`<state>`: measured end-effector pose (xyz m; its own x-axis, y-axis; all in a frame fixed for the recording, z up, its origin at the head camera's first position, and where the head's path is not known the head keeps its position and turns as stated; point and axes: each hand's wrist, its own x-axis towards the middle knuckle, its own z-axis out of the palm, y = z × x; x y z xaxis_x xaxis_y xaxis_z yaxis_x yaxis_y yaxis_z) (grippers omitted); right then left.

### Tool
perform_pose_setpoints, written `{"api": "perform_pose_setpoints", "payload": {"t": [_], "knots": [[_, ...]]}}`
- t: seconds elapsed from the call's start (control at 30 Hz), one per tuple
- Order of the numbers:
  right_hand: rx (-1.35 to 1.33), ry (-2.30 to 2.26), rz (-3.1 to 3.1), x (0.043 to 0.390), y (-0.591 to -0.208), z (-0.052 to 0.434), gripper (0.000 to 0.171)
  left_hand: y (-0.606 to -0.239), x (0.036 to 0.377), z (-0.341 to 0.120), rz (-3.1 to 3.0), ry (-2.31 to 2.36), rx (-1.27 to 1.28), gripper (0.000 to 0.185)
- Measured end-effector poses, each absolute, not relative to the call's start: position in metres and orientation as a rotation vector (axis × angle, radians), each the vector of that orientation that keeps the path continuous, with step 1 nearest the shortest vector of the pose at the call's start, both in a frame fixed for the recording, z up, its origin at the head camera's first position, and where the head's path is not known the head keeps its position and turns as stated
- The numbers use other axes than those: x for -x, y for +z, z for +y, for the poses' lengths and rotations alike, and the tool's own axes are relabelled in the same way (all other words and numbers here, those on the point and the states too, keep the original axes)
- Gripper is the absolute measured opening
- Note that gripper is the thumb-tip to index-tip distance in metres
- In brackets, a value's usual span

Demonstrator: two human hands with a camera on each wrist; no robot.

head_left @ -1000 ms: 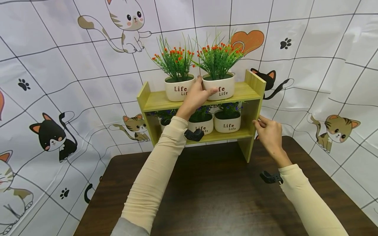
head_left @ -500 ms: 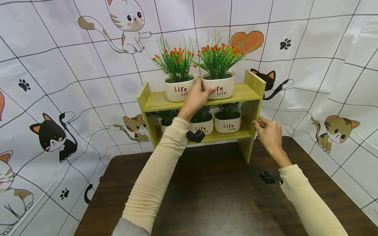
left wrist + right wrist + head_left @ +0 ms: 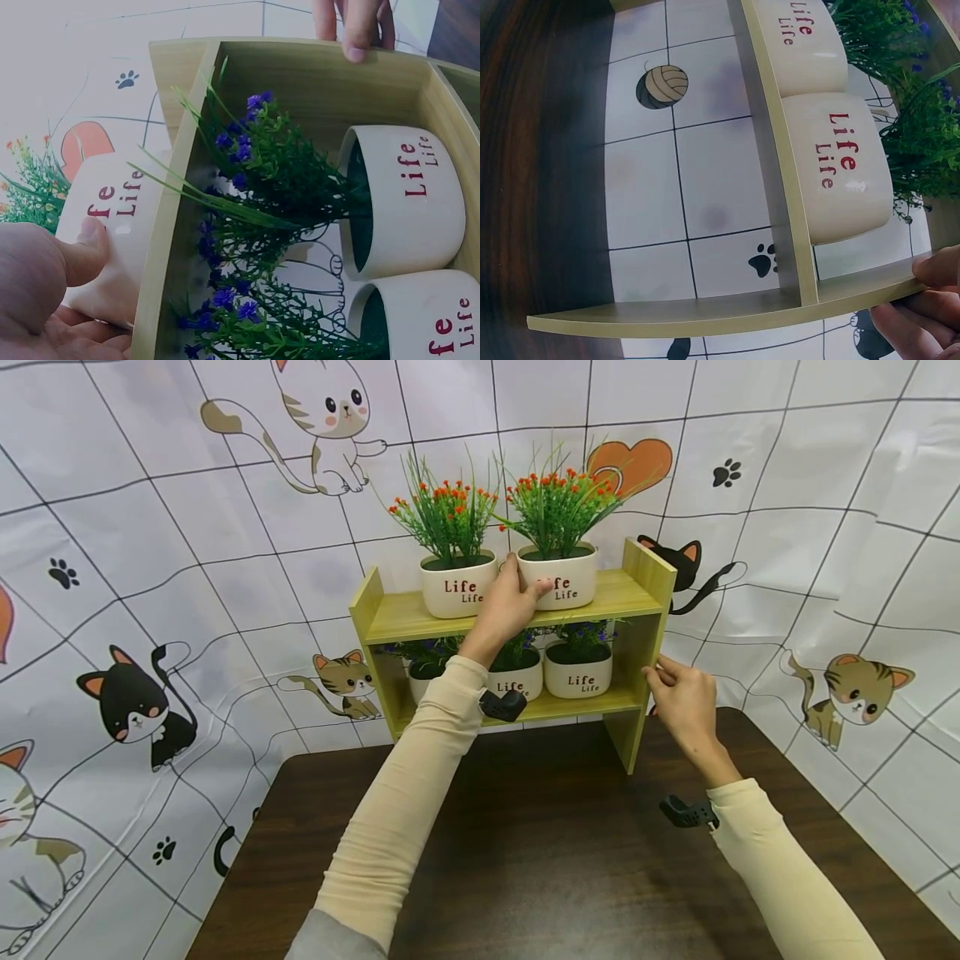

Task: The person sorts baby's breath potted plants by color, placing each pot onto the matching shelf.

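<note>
Left hand (image 3: 504, 607) grasps right orange-flower pot (image 3: 564, 578) on top tier of wooden shelf (image 3: 628, 595), beside its twin (image 3: 457, 585); right hand (image 3: 681, 697) pinches shelf's right side panel; purple-flower pots (image 3: 578, 668) below.

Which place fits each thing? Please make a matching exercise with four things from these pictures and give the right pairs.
Things:
1. left hand
2. right hand
3. pots with purple flowers
4. pot with "Life" fully showing, orange flowers

Places:
A. on the lower board of the shelf
B. on the upper board, left of the other orange-flowered pot
C. on the right side panel of the shelf
D. gripping the right-hand pot on the upper board

Pairs: 1-D, 2-C, 3-A, 4-B
</note>
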<state>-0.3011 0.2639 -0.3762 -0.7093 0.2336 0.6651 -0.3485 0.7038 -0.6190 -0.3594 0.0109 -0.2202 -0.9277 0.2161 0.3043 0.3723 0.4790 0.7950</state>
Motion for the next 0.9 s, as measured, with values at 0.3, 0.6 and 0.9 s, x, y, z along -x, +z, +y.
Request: {"api": "perform_pose_setpoints", "payload": {"t": [0.3,0.6,0.9], "knots": [[-0.079,0.952,-2.160,0.3047,-0.3784,0.2652,0.034,-0.2203,0.3583,0.0116,-2.564,-1.386,0.488,0.073],[-0.071,0.957,-2.167,0.3054,-0.3787,0.2654,0.034,-0.2211,0.3573,0.0082,-2.537,-1.469,0.515,0.079],[-0.062,0.960,-2.170,0.3055,-0.3774,0.2643,0.035,-0.2182,0.3522,0.0041,-2.527,-1.478,0.546,0.085]]}}
